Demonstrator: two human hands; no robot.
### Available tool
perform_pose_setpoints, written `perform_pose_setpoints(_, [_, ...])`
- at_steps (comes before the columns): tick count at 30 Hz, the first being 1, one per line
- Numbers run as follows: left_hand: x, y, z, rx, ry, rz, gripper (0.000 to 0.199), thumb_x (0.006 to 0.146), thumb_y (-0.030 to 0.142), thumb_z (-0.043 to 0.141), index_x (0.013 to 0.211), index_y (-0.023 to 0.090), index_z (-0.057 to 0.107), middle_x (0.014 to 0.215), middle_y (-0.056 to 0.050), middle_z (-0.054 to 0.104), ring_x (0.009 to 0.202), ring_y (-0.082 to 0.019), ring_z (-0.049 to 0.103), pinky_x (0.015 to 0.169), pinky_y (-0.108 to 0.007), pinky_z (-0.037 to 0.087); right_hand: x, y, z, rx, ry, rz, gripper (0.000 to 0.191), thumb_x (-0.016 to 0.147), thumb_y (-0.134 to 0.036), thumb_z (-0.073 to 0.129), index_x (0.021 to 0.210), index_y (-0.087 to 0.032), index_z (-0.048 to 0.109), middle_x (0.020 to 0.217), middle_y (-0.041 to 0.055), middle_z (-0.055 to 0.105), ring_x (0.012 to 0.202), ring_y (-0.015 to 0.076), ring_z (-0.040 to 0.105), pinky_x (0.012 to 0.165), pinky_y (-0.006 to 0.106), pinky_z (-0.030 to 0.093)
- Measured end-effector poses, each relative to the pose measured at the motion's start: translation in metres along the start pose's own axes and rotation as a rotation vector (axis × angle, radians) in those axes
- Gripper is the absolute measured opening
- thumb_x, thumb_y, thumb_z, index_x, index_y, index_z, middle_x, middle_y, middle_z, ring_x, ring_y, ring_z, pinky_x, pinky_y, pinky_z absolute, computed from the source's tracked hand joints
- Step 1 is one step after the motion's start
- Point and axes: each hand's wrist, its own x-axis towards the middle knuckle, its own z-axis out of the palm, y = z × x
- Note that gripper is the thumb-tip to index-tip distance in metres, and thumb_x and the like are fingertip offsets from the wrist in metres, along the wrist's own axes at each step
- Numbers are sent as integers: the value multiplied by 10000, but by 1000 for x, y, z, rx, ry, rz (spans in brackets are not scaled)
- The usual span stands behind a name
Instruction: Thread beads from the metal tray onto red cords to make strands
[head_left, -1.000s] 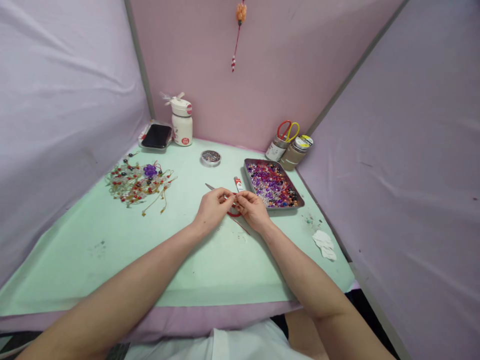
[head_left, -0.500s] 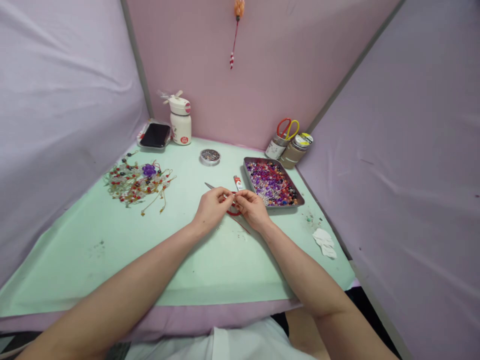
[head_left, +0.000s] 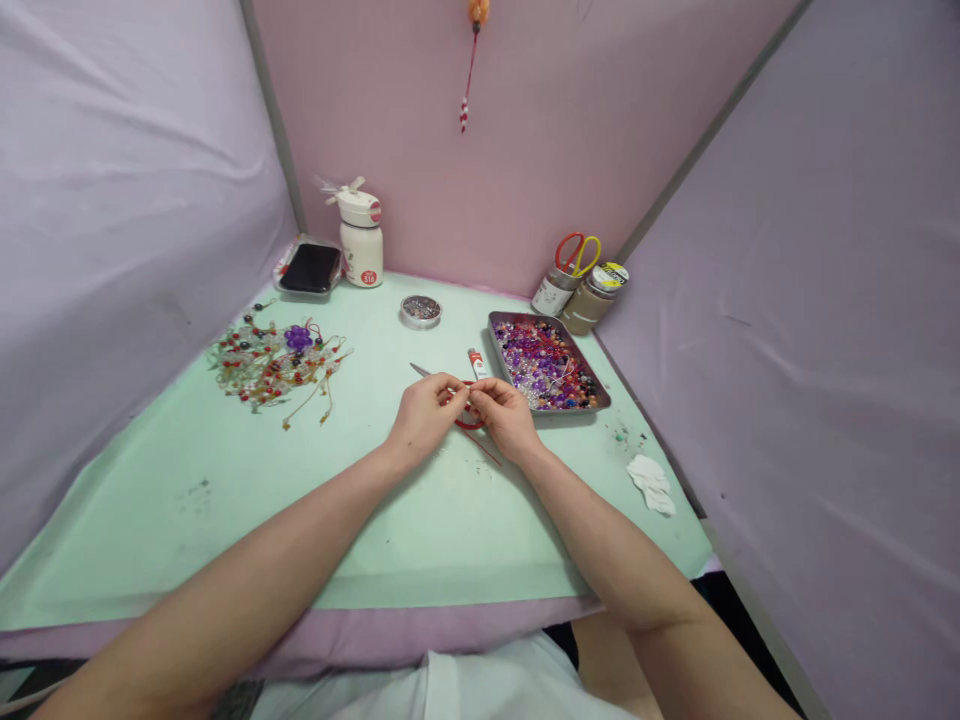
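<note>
My left hand and my right hand meet at the centre of the table, fingertips pinched close together. What they pinch is too small to name; a thin red cord trails below them on the cloth. Beneath the fingers lie scissors with red handles, their blade pointing up and left. A red and white lighter is just beyond my right hand. To the right of it sits a metal tray full of purple, red and clear beads.
A pile of strung beads lies on the left. Behind are a phone, a white bottle, a small round container and two jars. Crumpled tissue lies at the right.
</note>
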Motion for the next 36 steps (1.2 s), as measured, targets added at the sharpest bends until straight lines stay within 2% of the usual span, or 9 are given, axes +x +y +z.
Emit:
perform_pose_setpoints(13, [0, 3, -1, -14, -27, -33, 177, 769, 297, 524, 771, 166, 643, 612, 23, 570, 554, -115, 468, 558, -243, 344, 1, 1, -1, -29, 0, -48, 126, 700, -288, 729, 773, -207, 666, 685, -41, 615, 545, 63, 481, 550, 204, 399])
perform_pose_setpoints(24, [1, 0, -1, 0, -55, 18, 183, 784, 287, 510, 785, 161, 643, 612, 25, 528, 569, -117, 441, 572, -247, 333, -2, -2, 1, -49, -4, -35, 166, 686, -307, 726, 777, -191, 651, 687, -39, 612, 549, 66, 472, 567, 210, 407])
perform_pose_setpoints(36, [2, 0, -3, 3, -62, -15, 183, 788, 307, 533, 810, 162, 642, 517, 66, 367, 517, -107, 367, 540, -245, 277, -1, -6, 0, -86, 9, -64, 136, 695, -294, 705, 762, -196, 639, 661, -45, 588, 539, 69, 469, 574, 224, 416])
